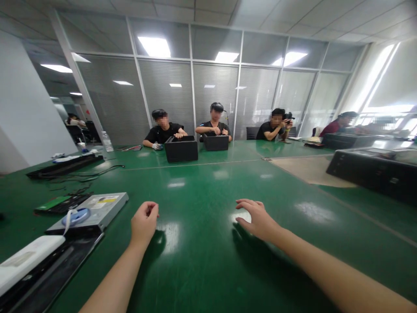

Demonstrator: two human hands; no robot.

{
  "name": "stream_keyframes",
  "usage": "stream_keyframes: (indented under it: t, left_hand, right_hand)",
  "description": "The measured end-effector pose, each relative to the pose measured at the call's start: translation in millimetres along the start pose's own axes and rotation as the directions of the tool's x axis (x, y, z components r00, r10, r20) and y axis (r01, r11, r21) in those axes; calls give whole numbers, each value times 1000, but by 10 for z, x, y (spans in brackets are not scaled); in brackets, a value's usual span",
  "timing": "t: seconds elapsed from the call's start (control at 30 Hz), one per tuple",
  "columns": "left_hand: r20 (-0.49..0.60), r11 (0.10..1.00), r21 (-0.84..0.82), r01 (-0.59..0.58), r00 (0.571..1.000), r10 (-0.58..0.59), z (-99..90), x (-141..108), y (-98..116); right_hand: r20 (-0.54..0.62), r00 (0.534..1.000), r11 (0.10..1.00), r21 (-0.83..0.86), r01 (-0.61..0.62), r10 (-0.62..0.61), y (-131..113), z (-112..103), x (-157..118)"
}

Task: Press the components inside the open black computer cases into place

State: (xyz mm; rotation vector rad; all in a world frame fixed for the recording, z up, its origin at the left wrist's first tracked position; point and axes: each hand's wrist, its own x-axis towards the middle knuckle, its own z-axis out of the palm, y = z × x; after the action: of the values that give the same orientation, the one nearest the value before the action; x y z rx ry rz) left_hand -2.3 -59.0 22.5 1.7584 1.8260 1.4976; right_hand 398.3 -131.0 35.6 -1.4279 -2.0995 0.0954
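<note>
My left hand (pixel 145 219) hovers over the green tabletop (pixel 202 261), its fingers loosely curled in toward the thumb; I see nothing in it. Opposite, my right hand (pixel 256 219) is held above the table with thumb and fingers apart, empty. Nearest to the left hand lies a silver optical drive (pixel 112 200), with a round blue piece (pixel 76 216) and a white strap on top. Beside it are a green circuit board (pixel 52 203), a long white case (pixel 29 261) and a black panel (pixel 71 269).
Across the table two people in headgear work at black boxes (pixel 181 150) (pixel 216 142). A third person (pixel 275 126) holds a dark device. A black computer case (pixel 374 171) stands at the right. Cables (pixel 94 175), a black strip (pixel 65 166) and a bottle (pixel 106 142) are at the far left.
</note>
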Motion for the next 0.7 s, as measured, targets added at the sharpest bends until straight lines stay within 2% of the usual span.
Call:
stream_keyframes:
  t: [0.13, 0.2, 0.3, 0.5, 0.7]
  left_hand:
    - [186, 997, -66, -35, 981, 47, 29, -73, 123]
    - [241, 996, -73, -49, 968, 65, 38, -114, 188]
    - [276, 996, -66, -59, 958, 75, 43, -158, 251]
    - [309, 997, -63, -42, 949, 60, 54, -163, 238]
    - [355, 998, -61, -3, 934, 24, 72, -160, 254]
  right_hand:
    - [-111, 993, 978, 206, -26, 50, 345, -78, -83]
    - [-149, 983, 968, 243, -67, 106, 503, -94, -41]
    - [-144, 980, 957, 274, -94, 137, 639, -109, 3]
    - [-155, 986, 953, 302, -8, 58, 615, -185, -30]
    - [-164, 986, 954, 300, 19, 32, 574, -258, -30]
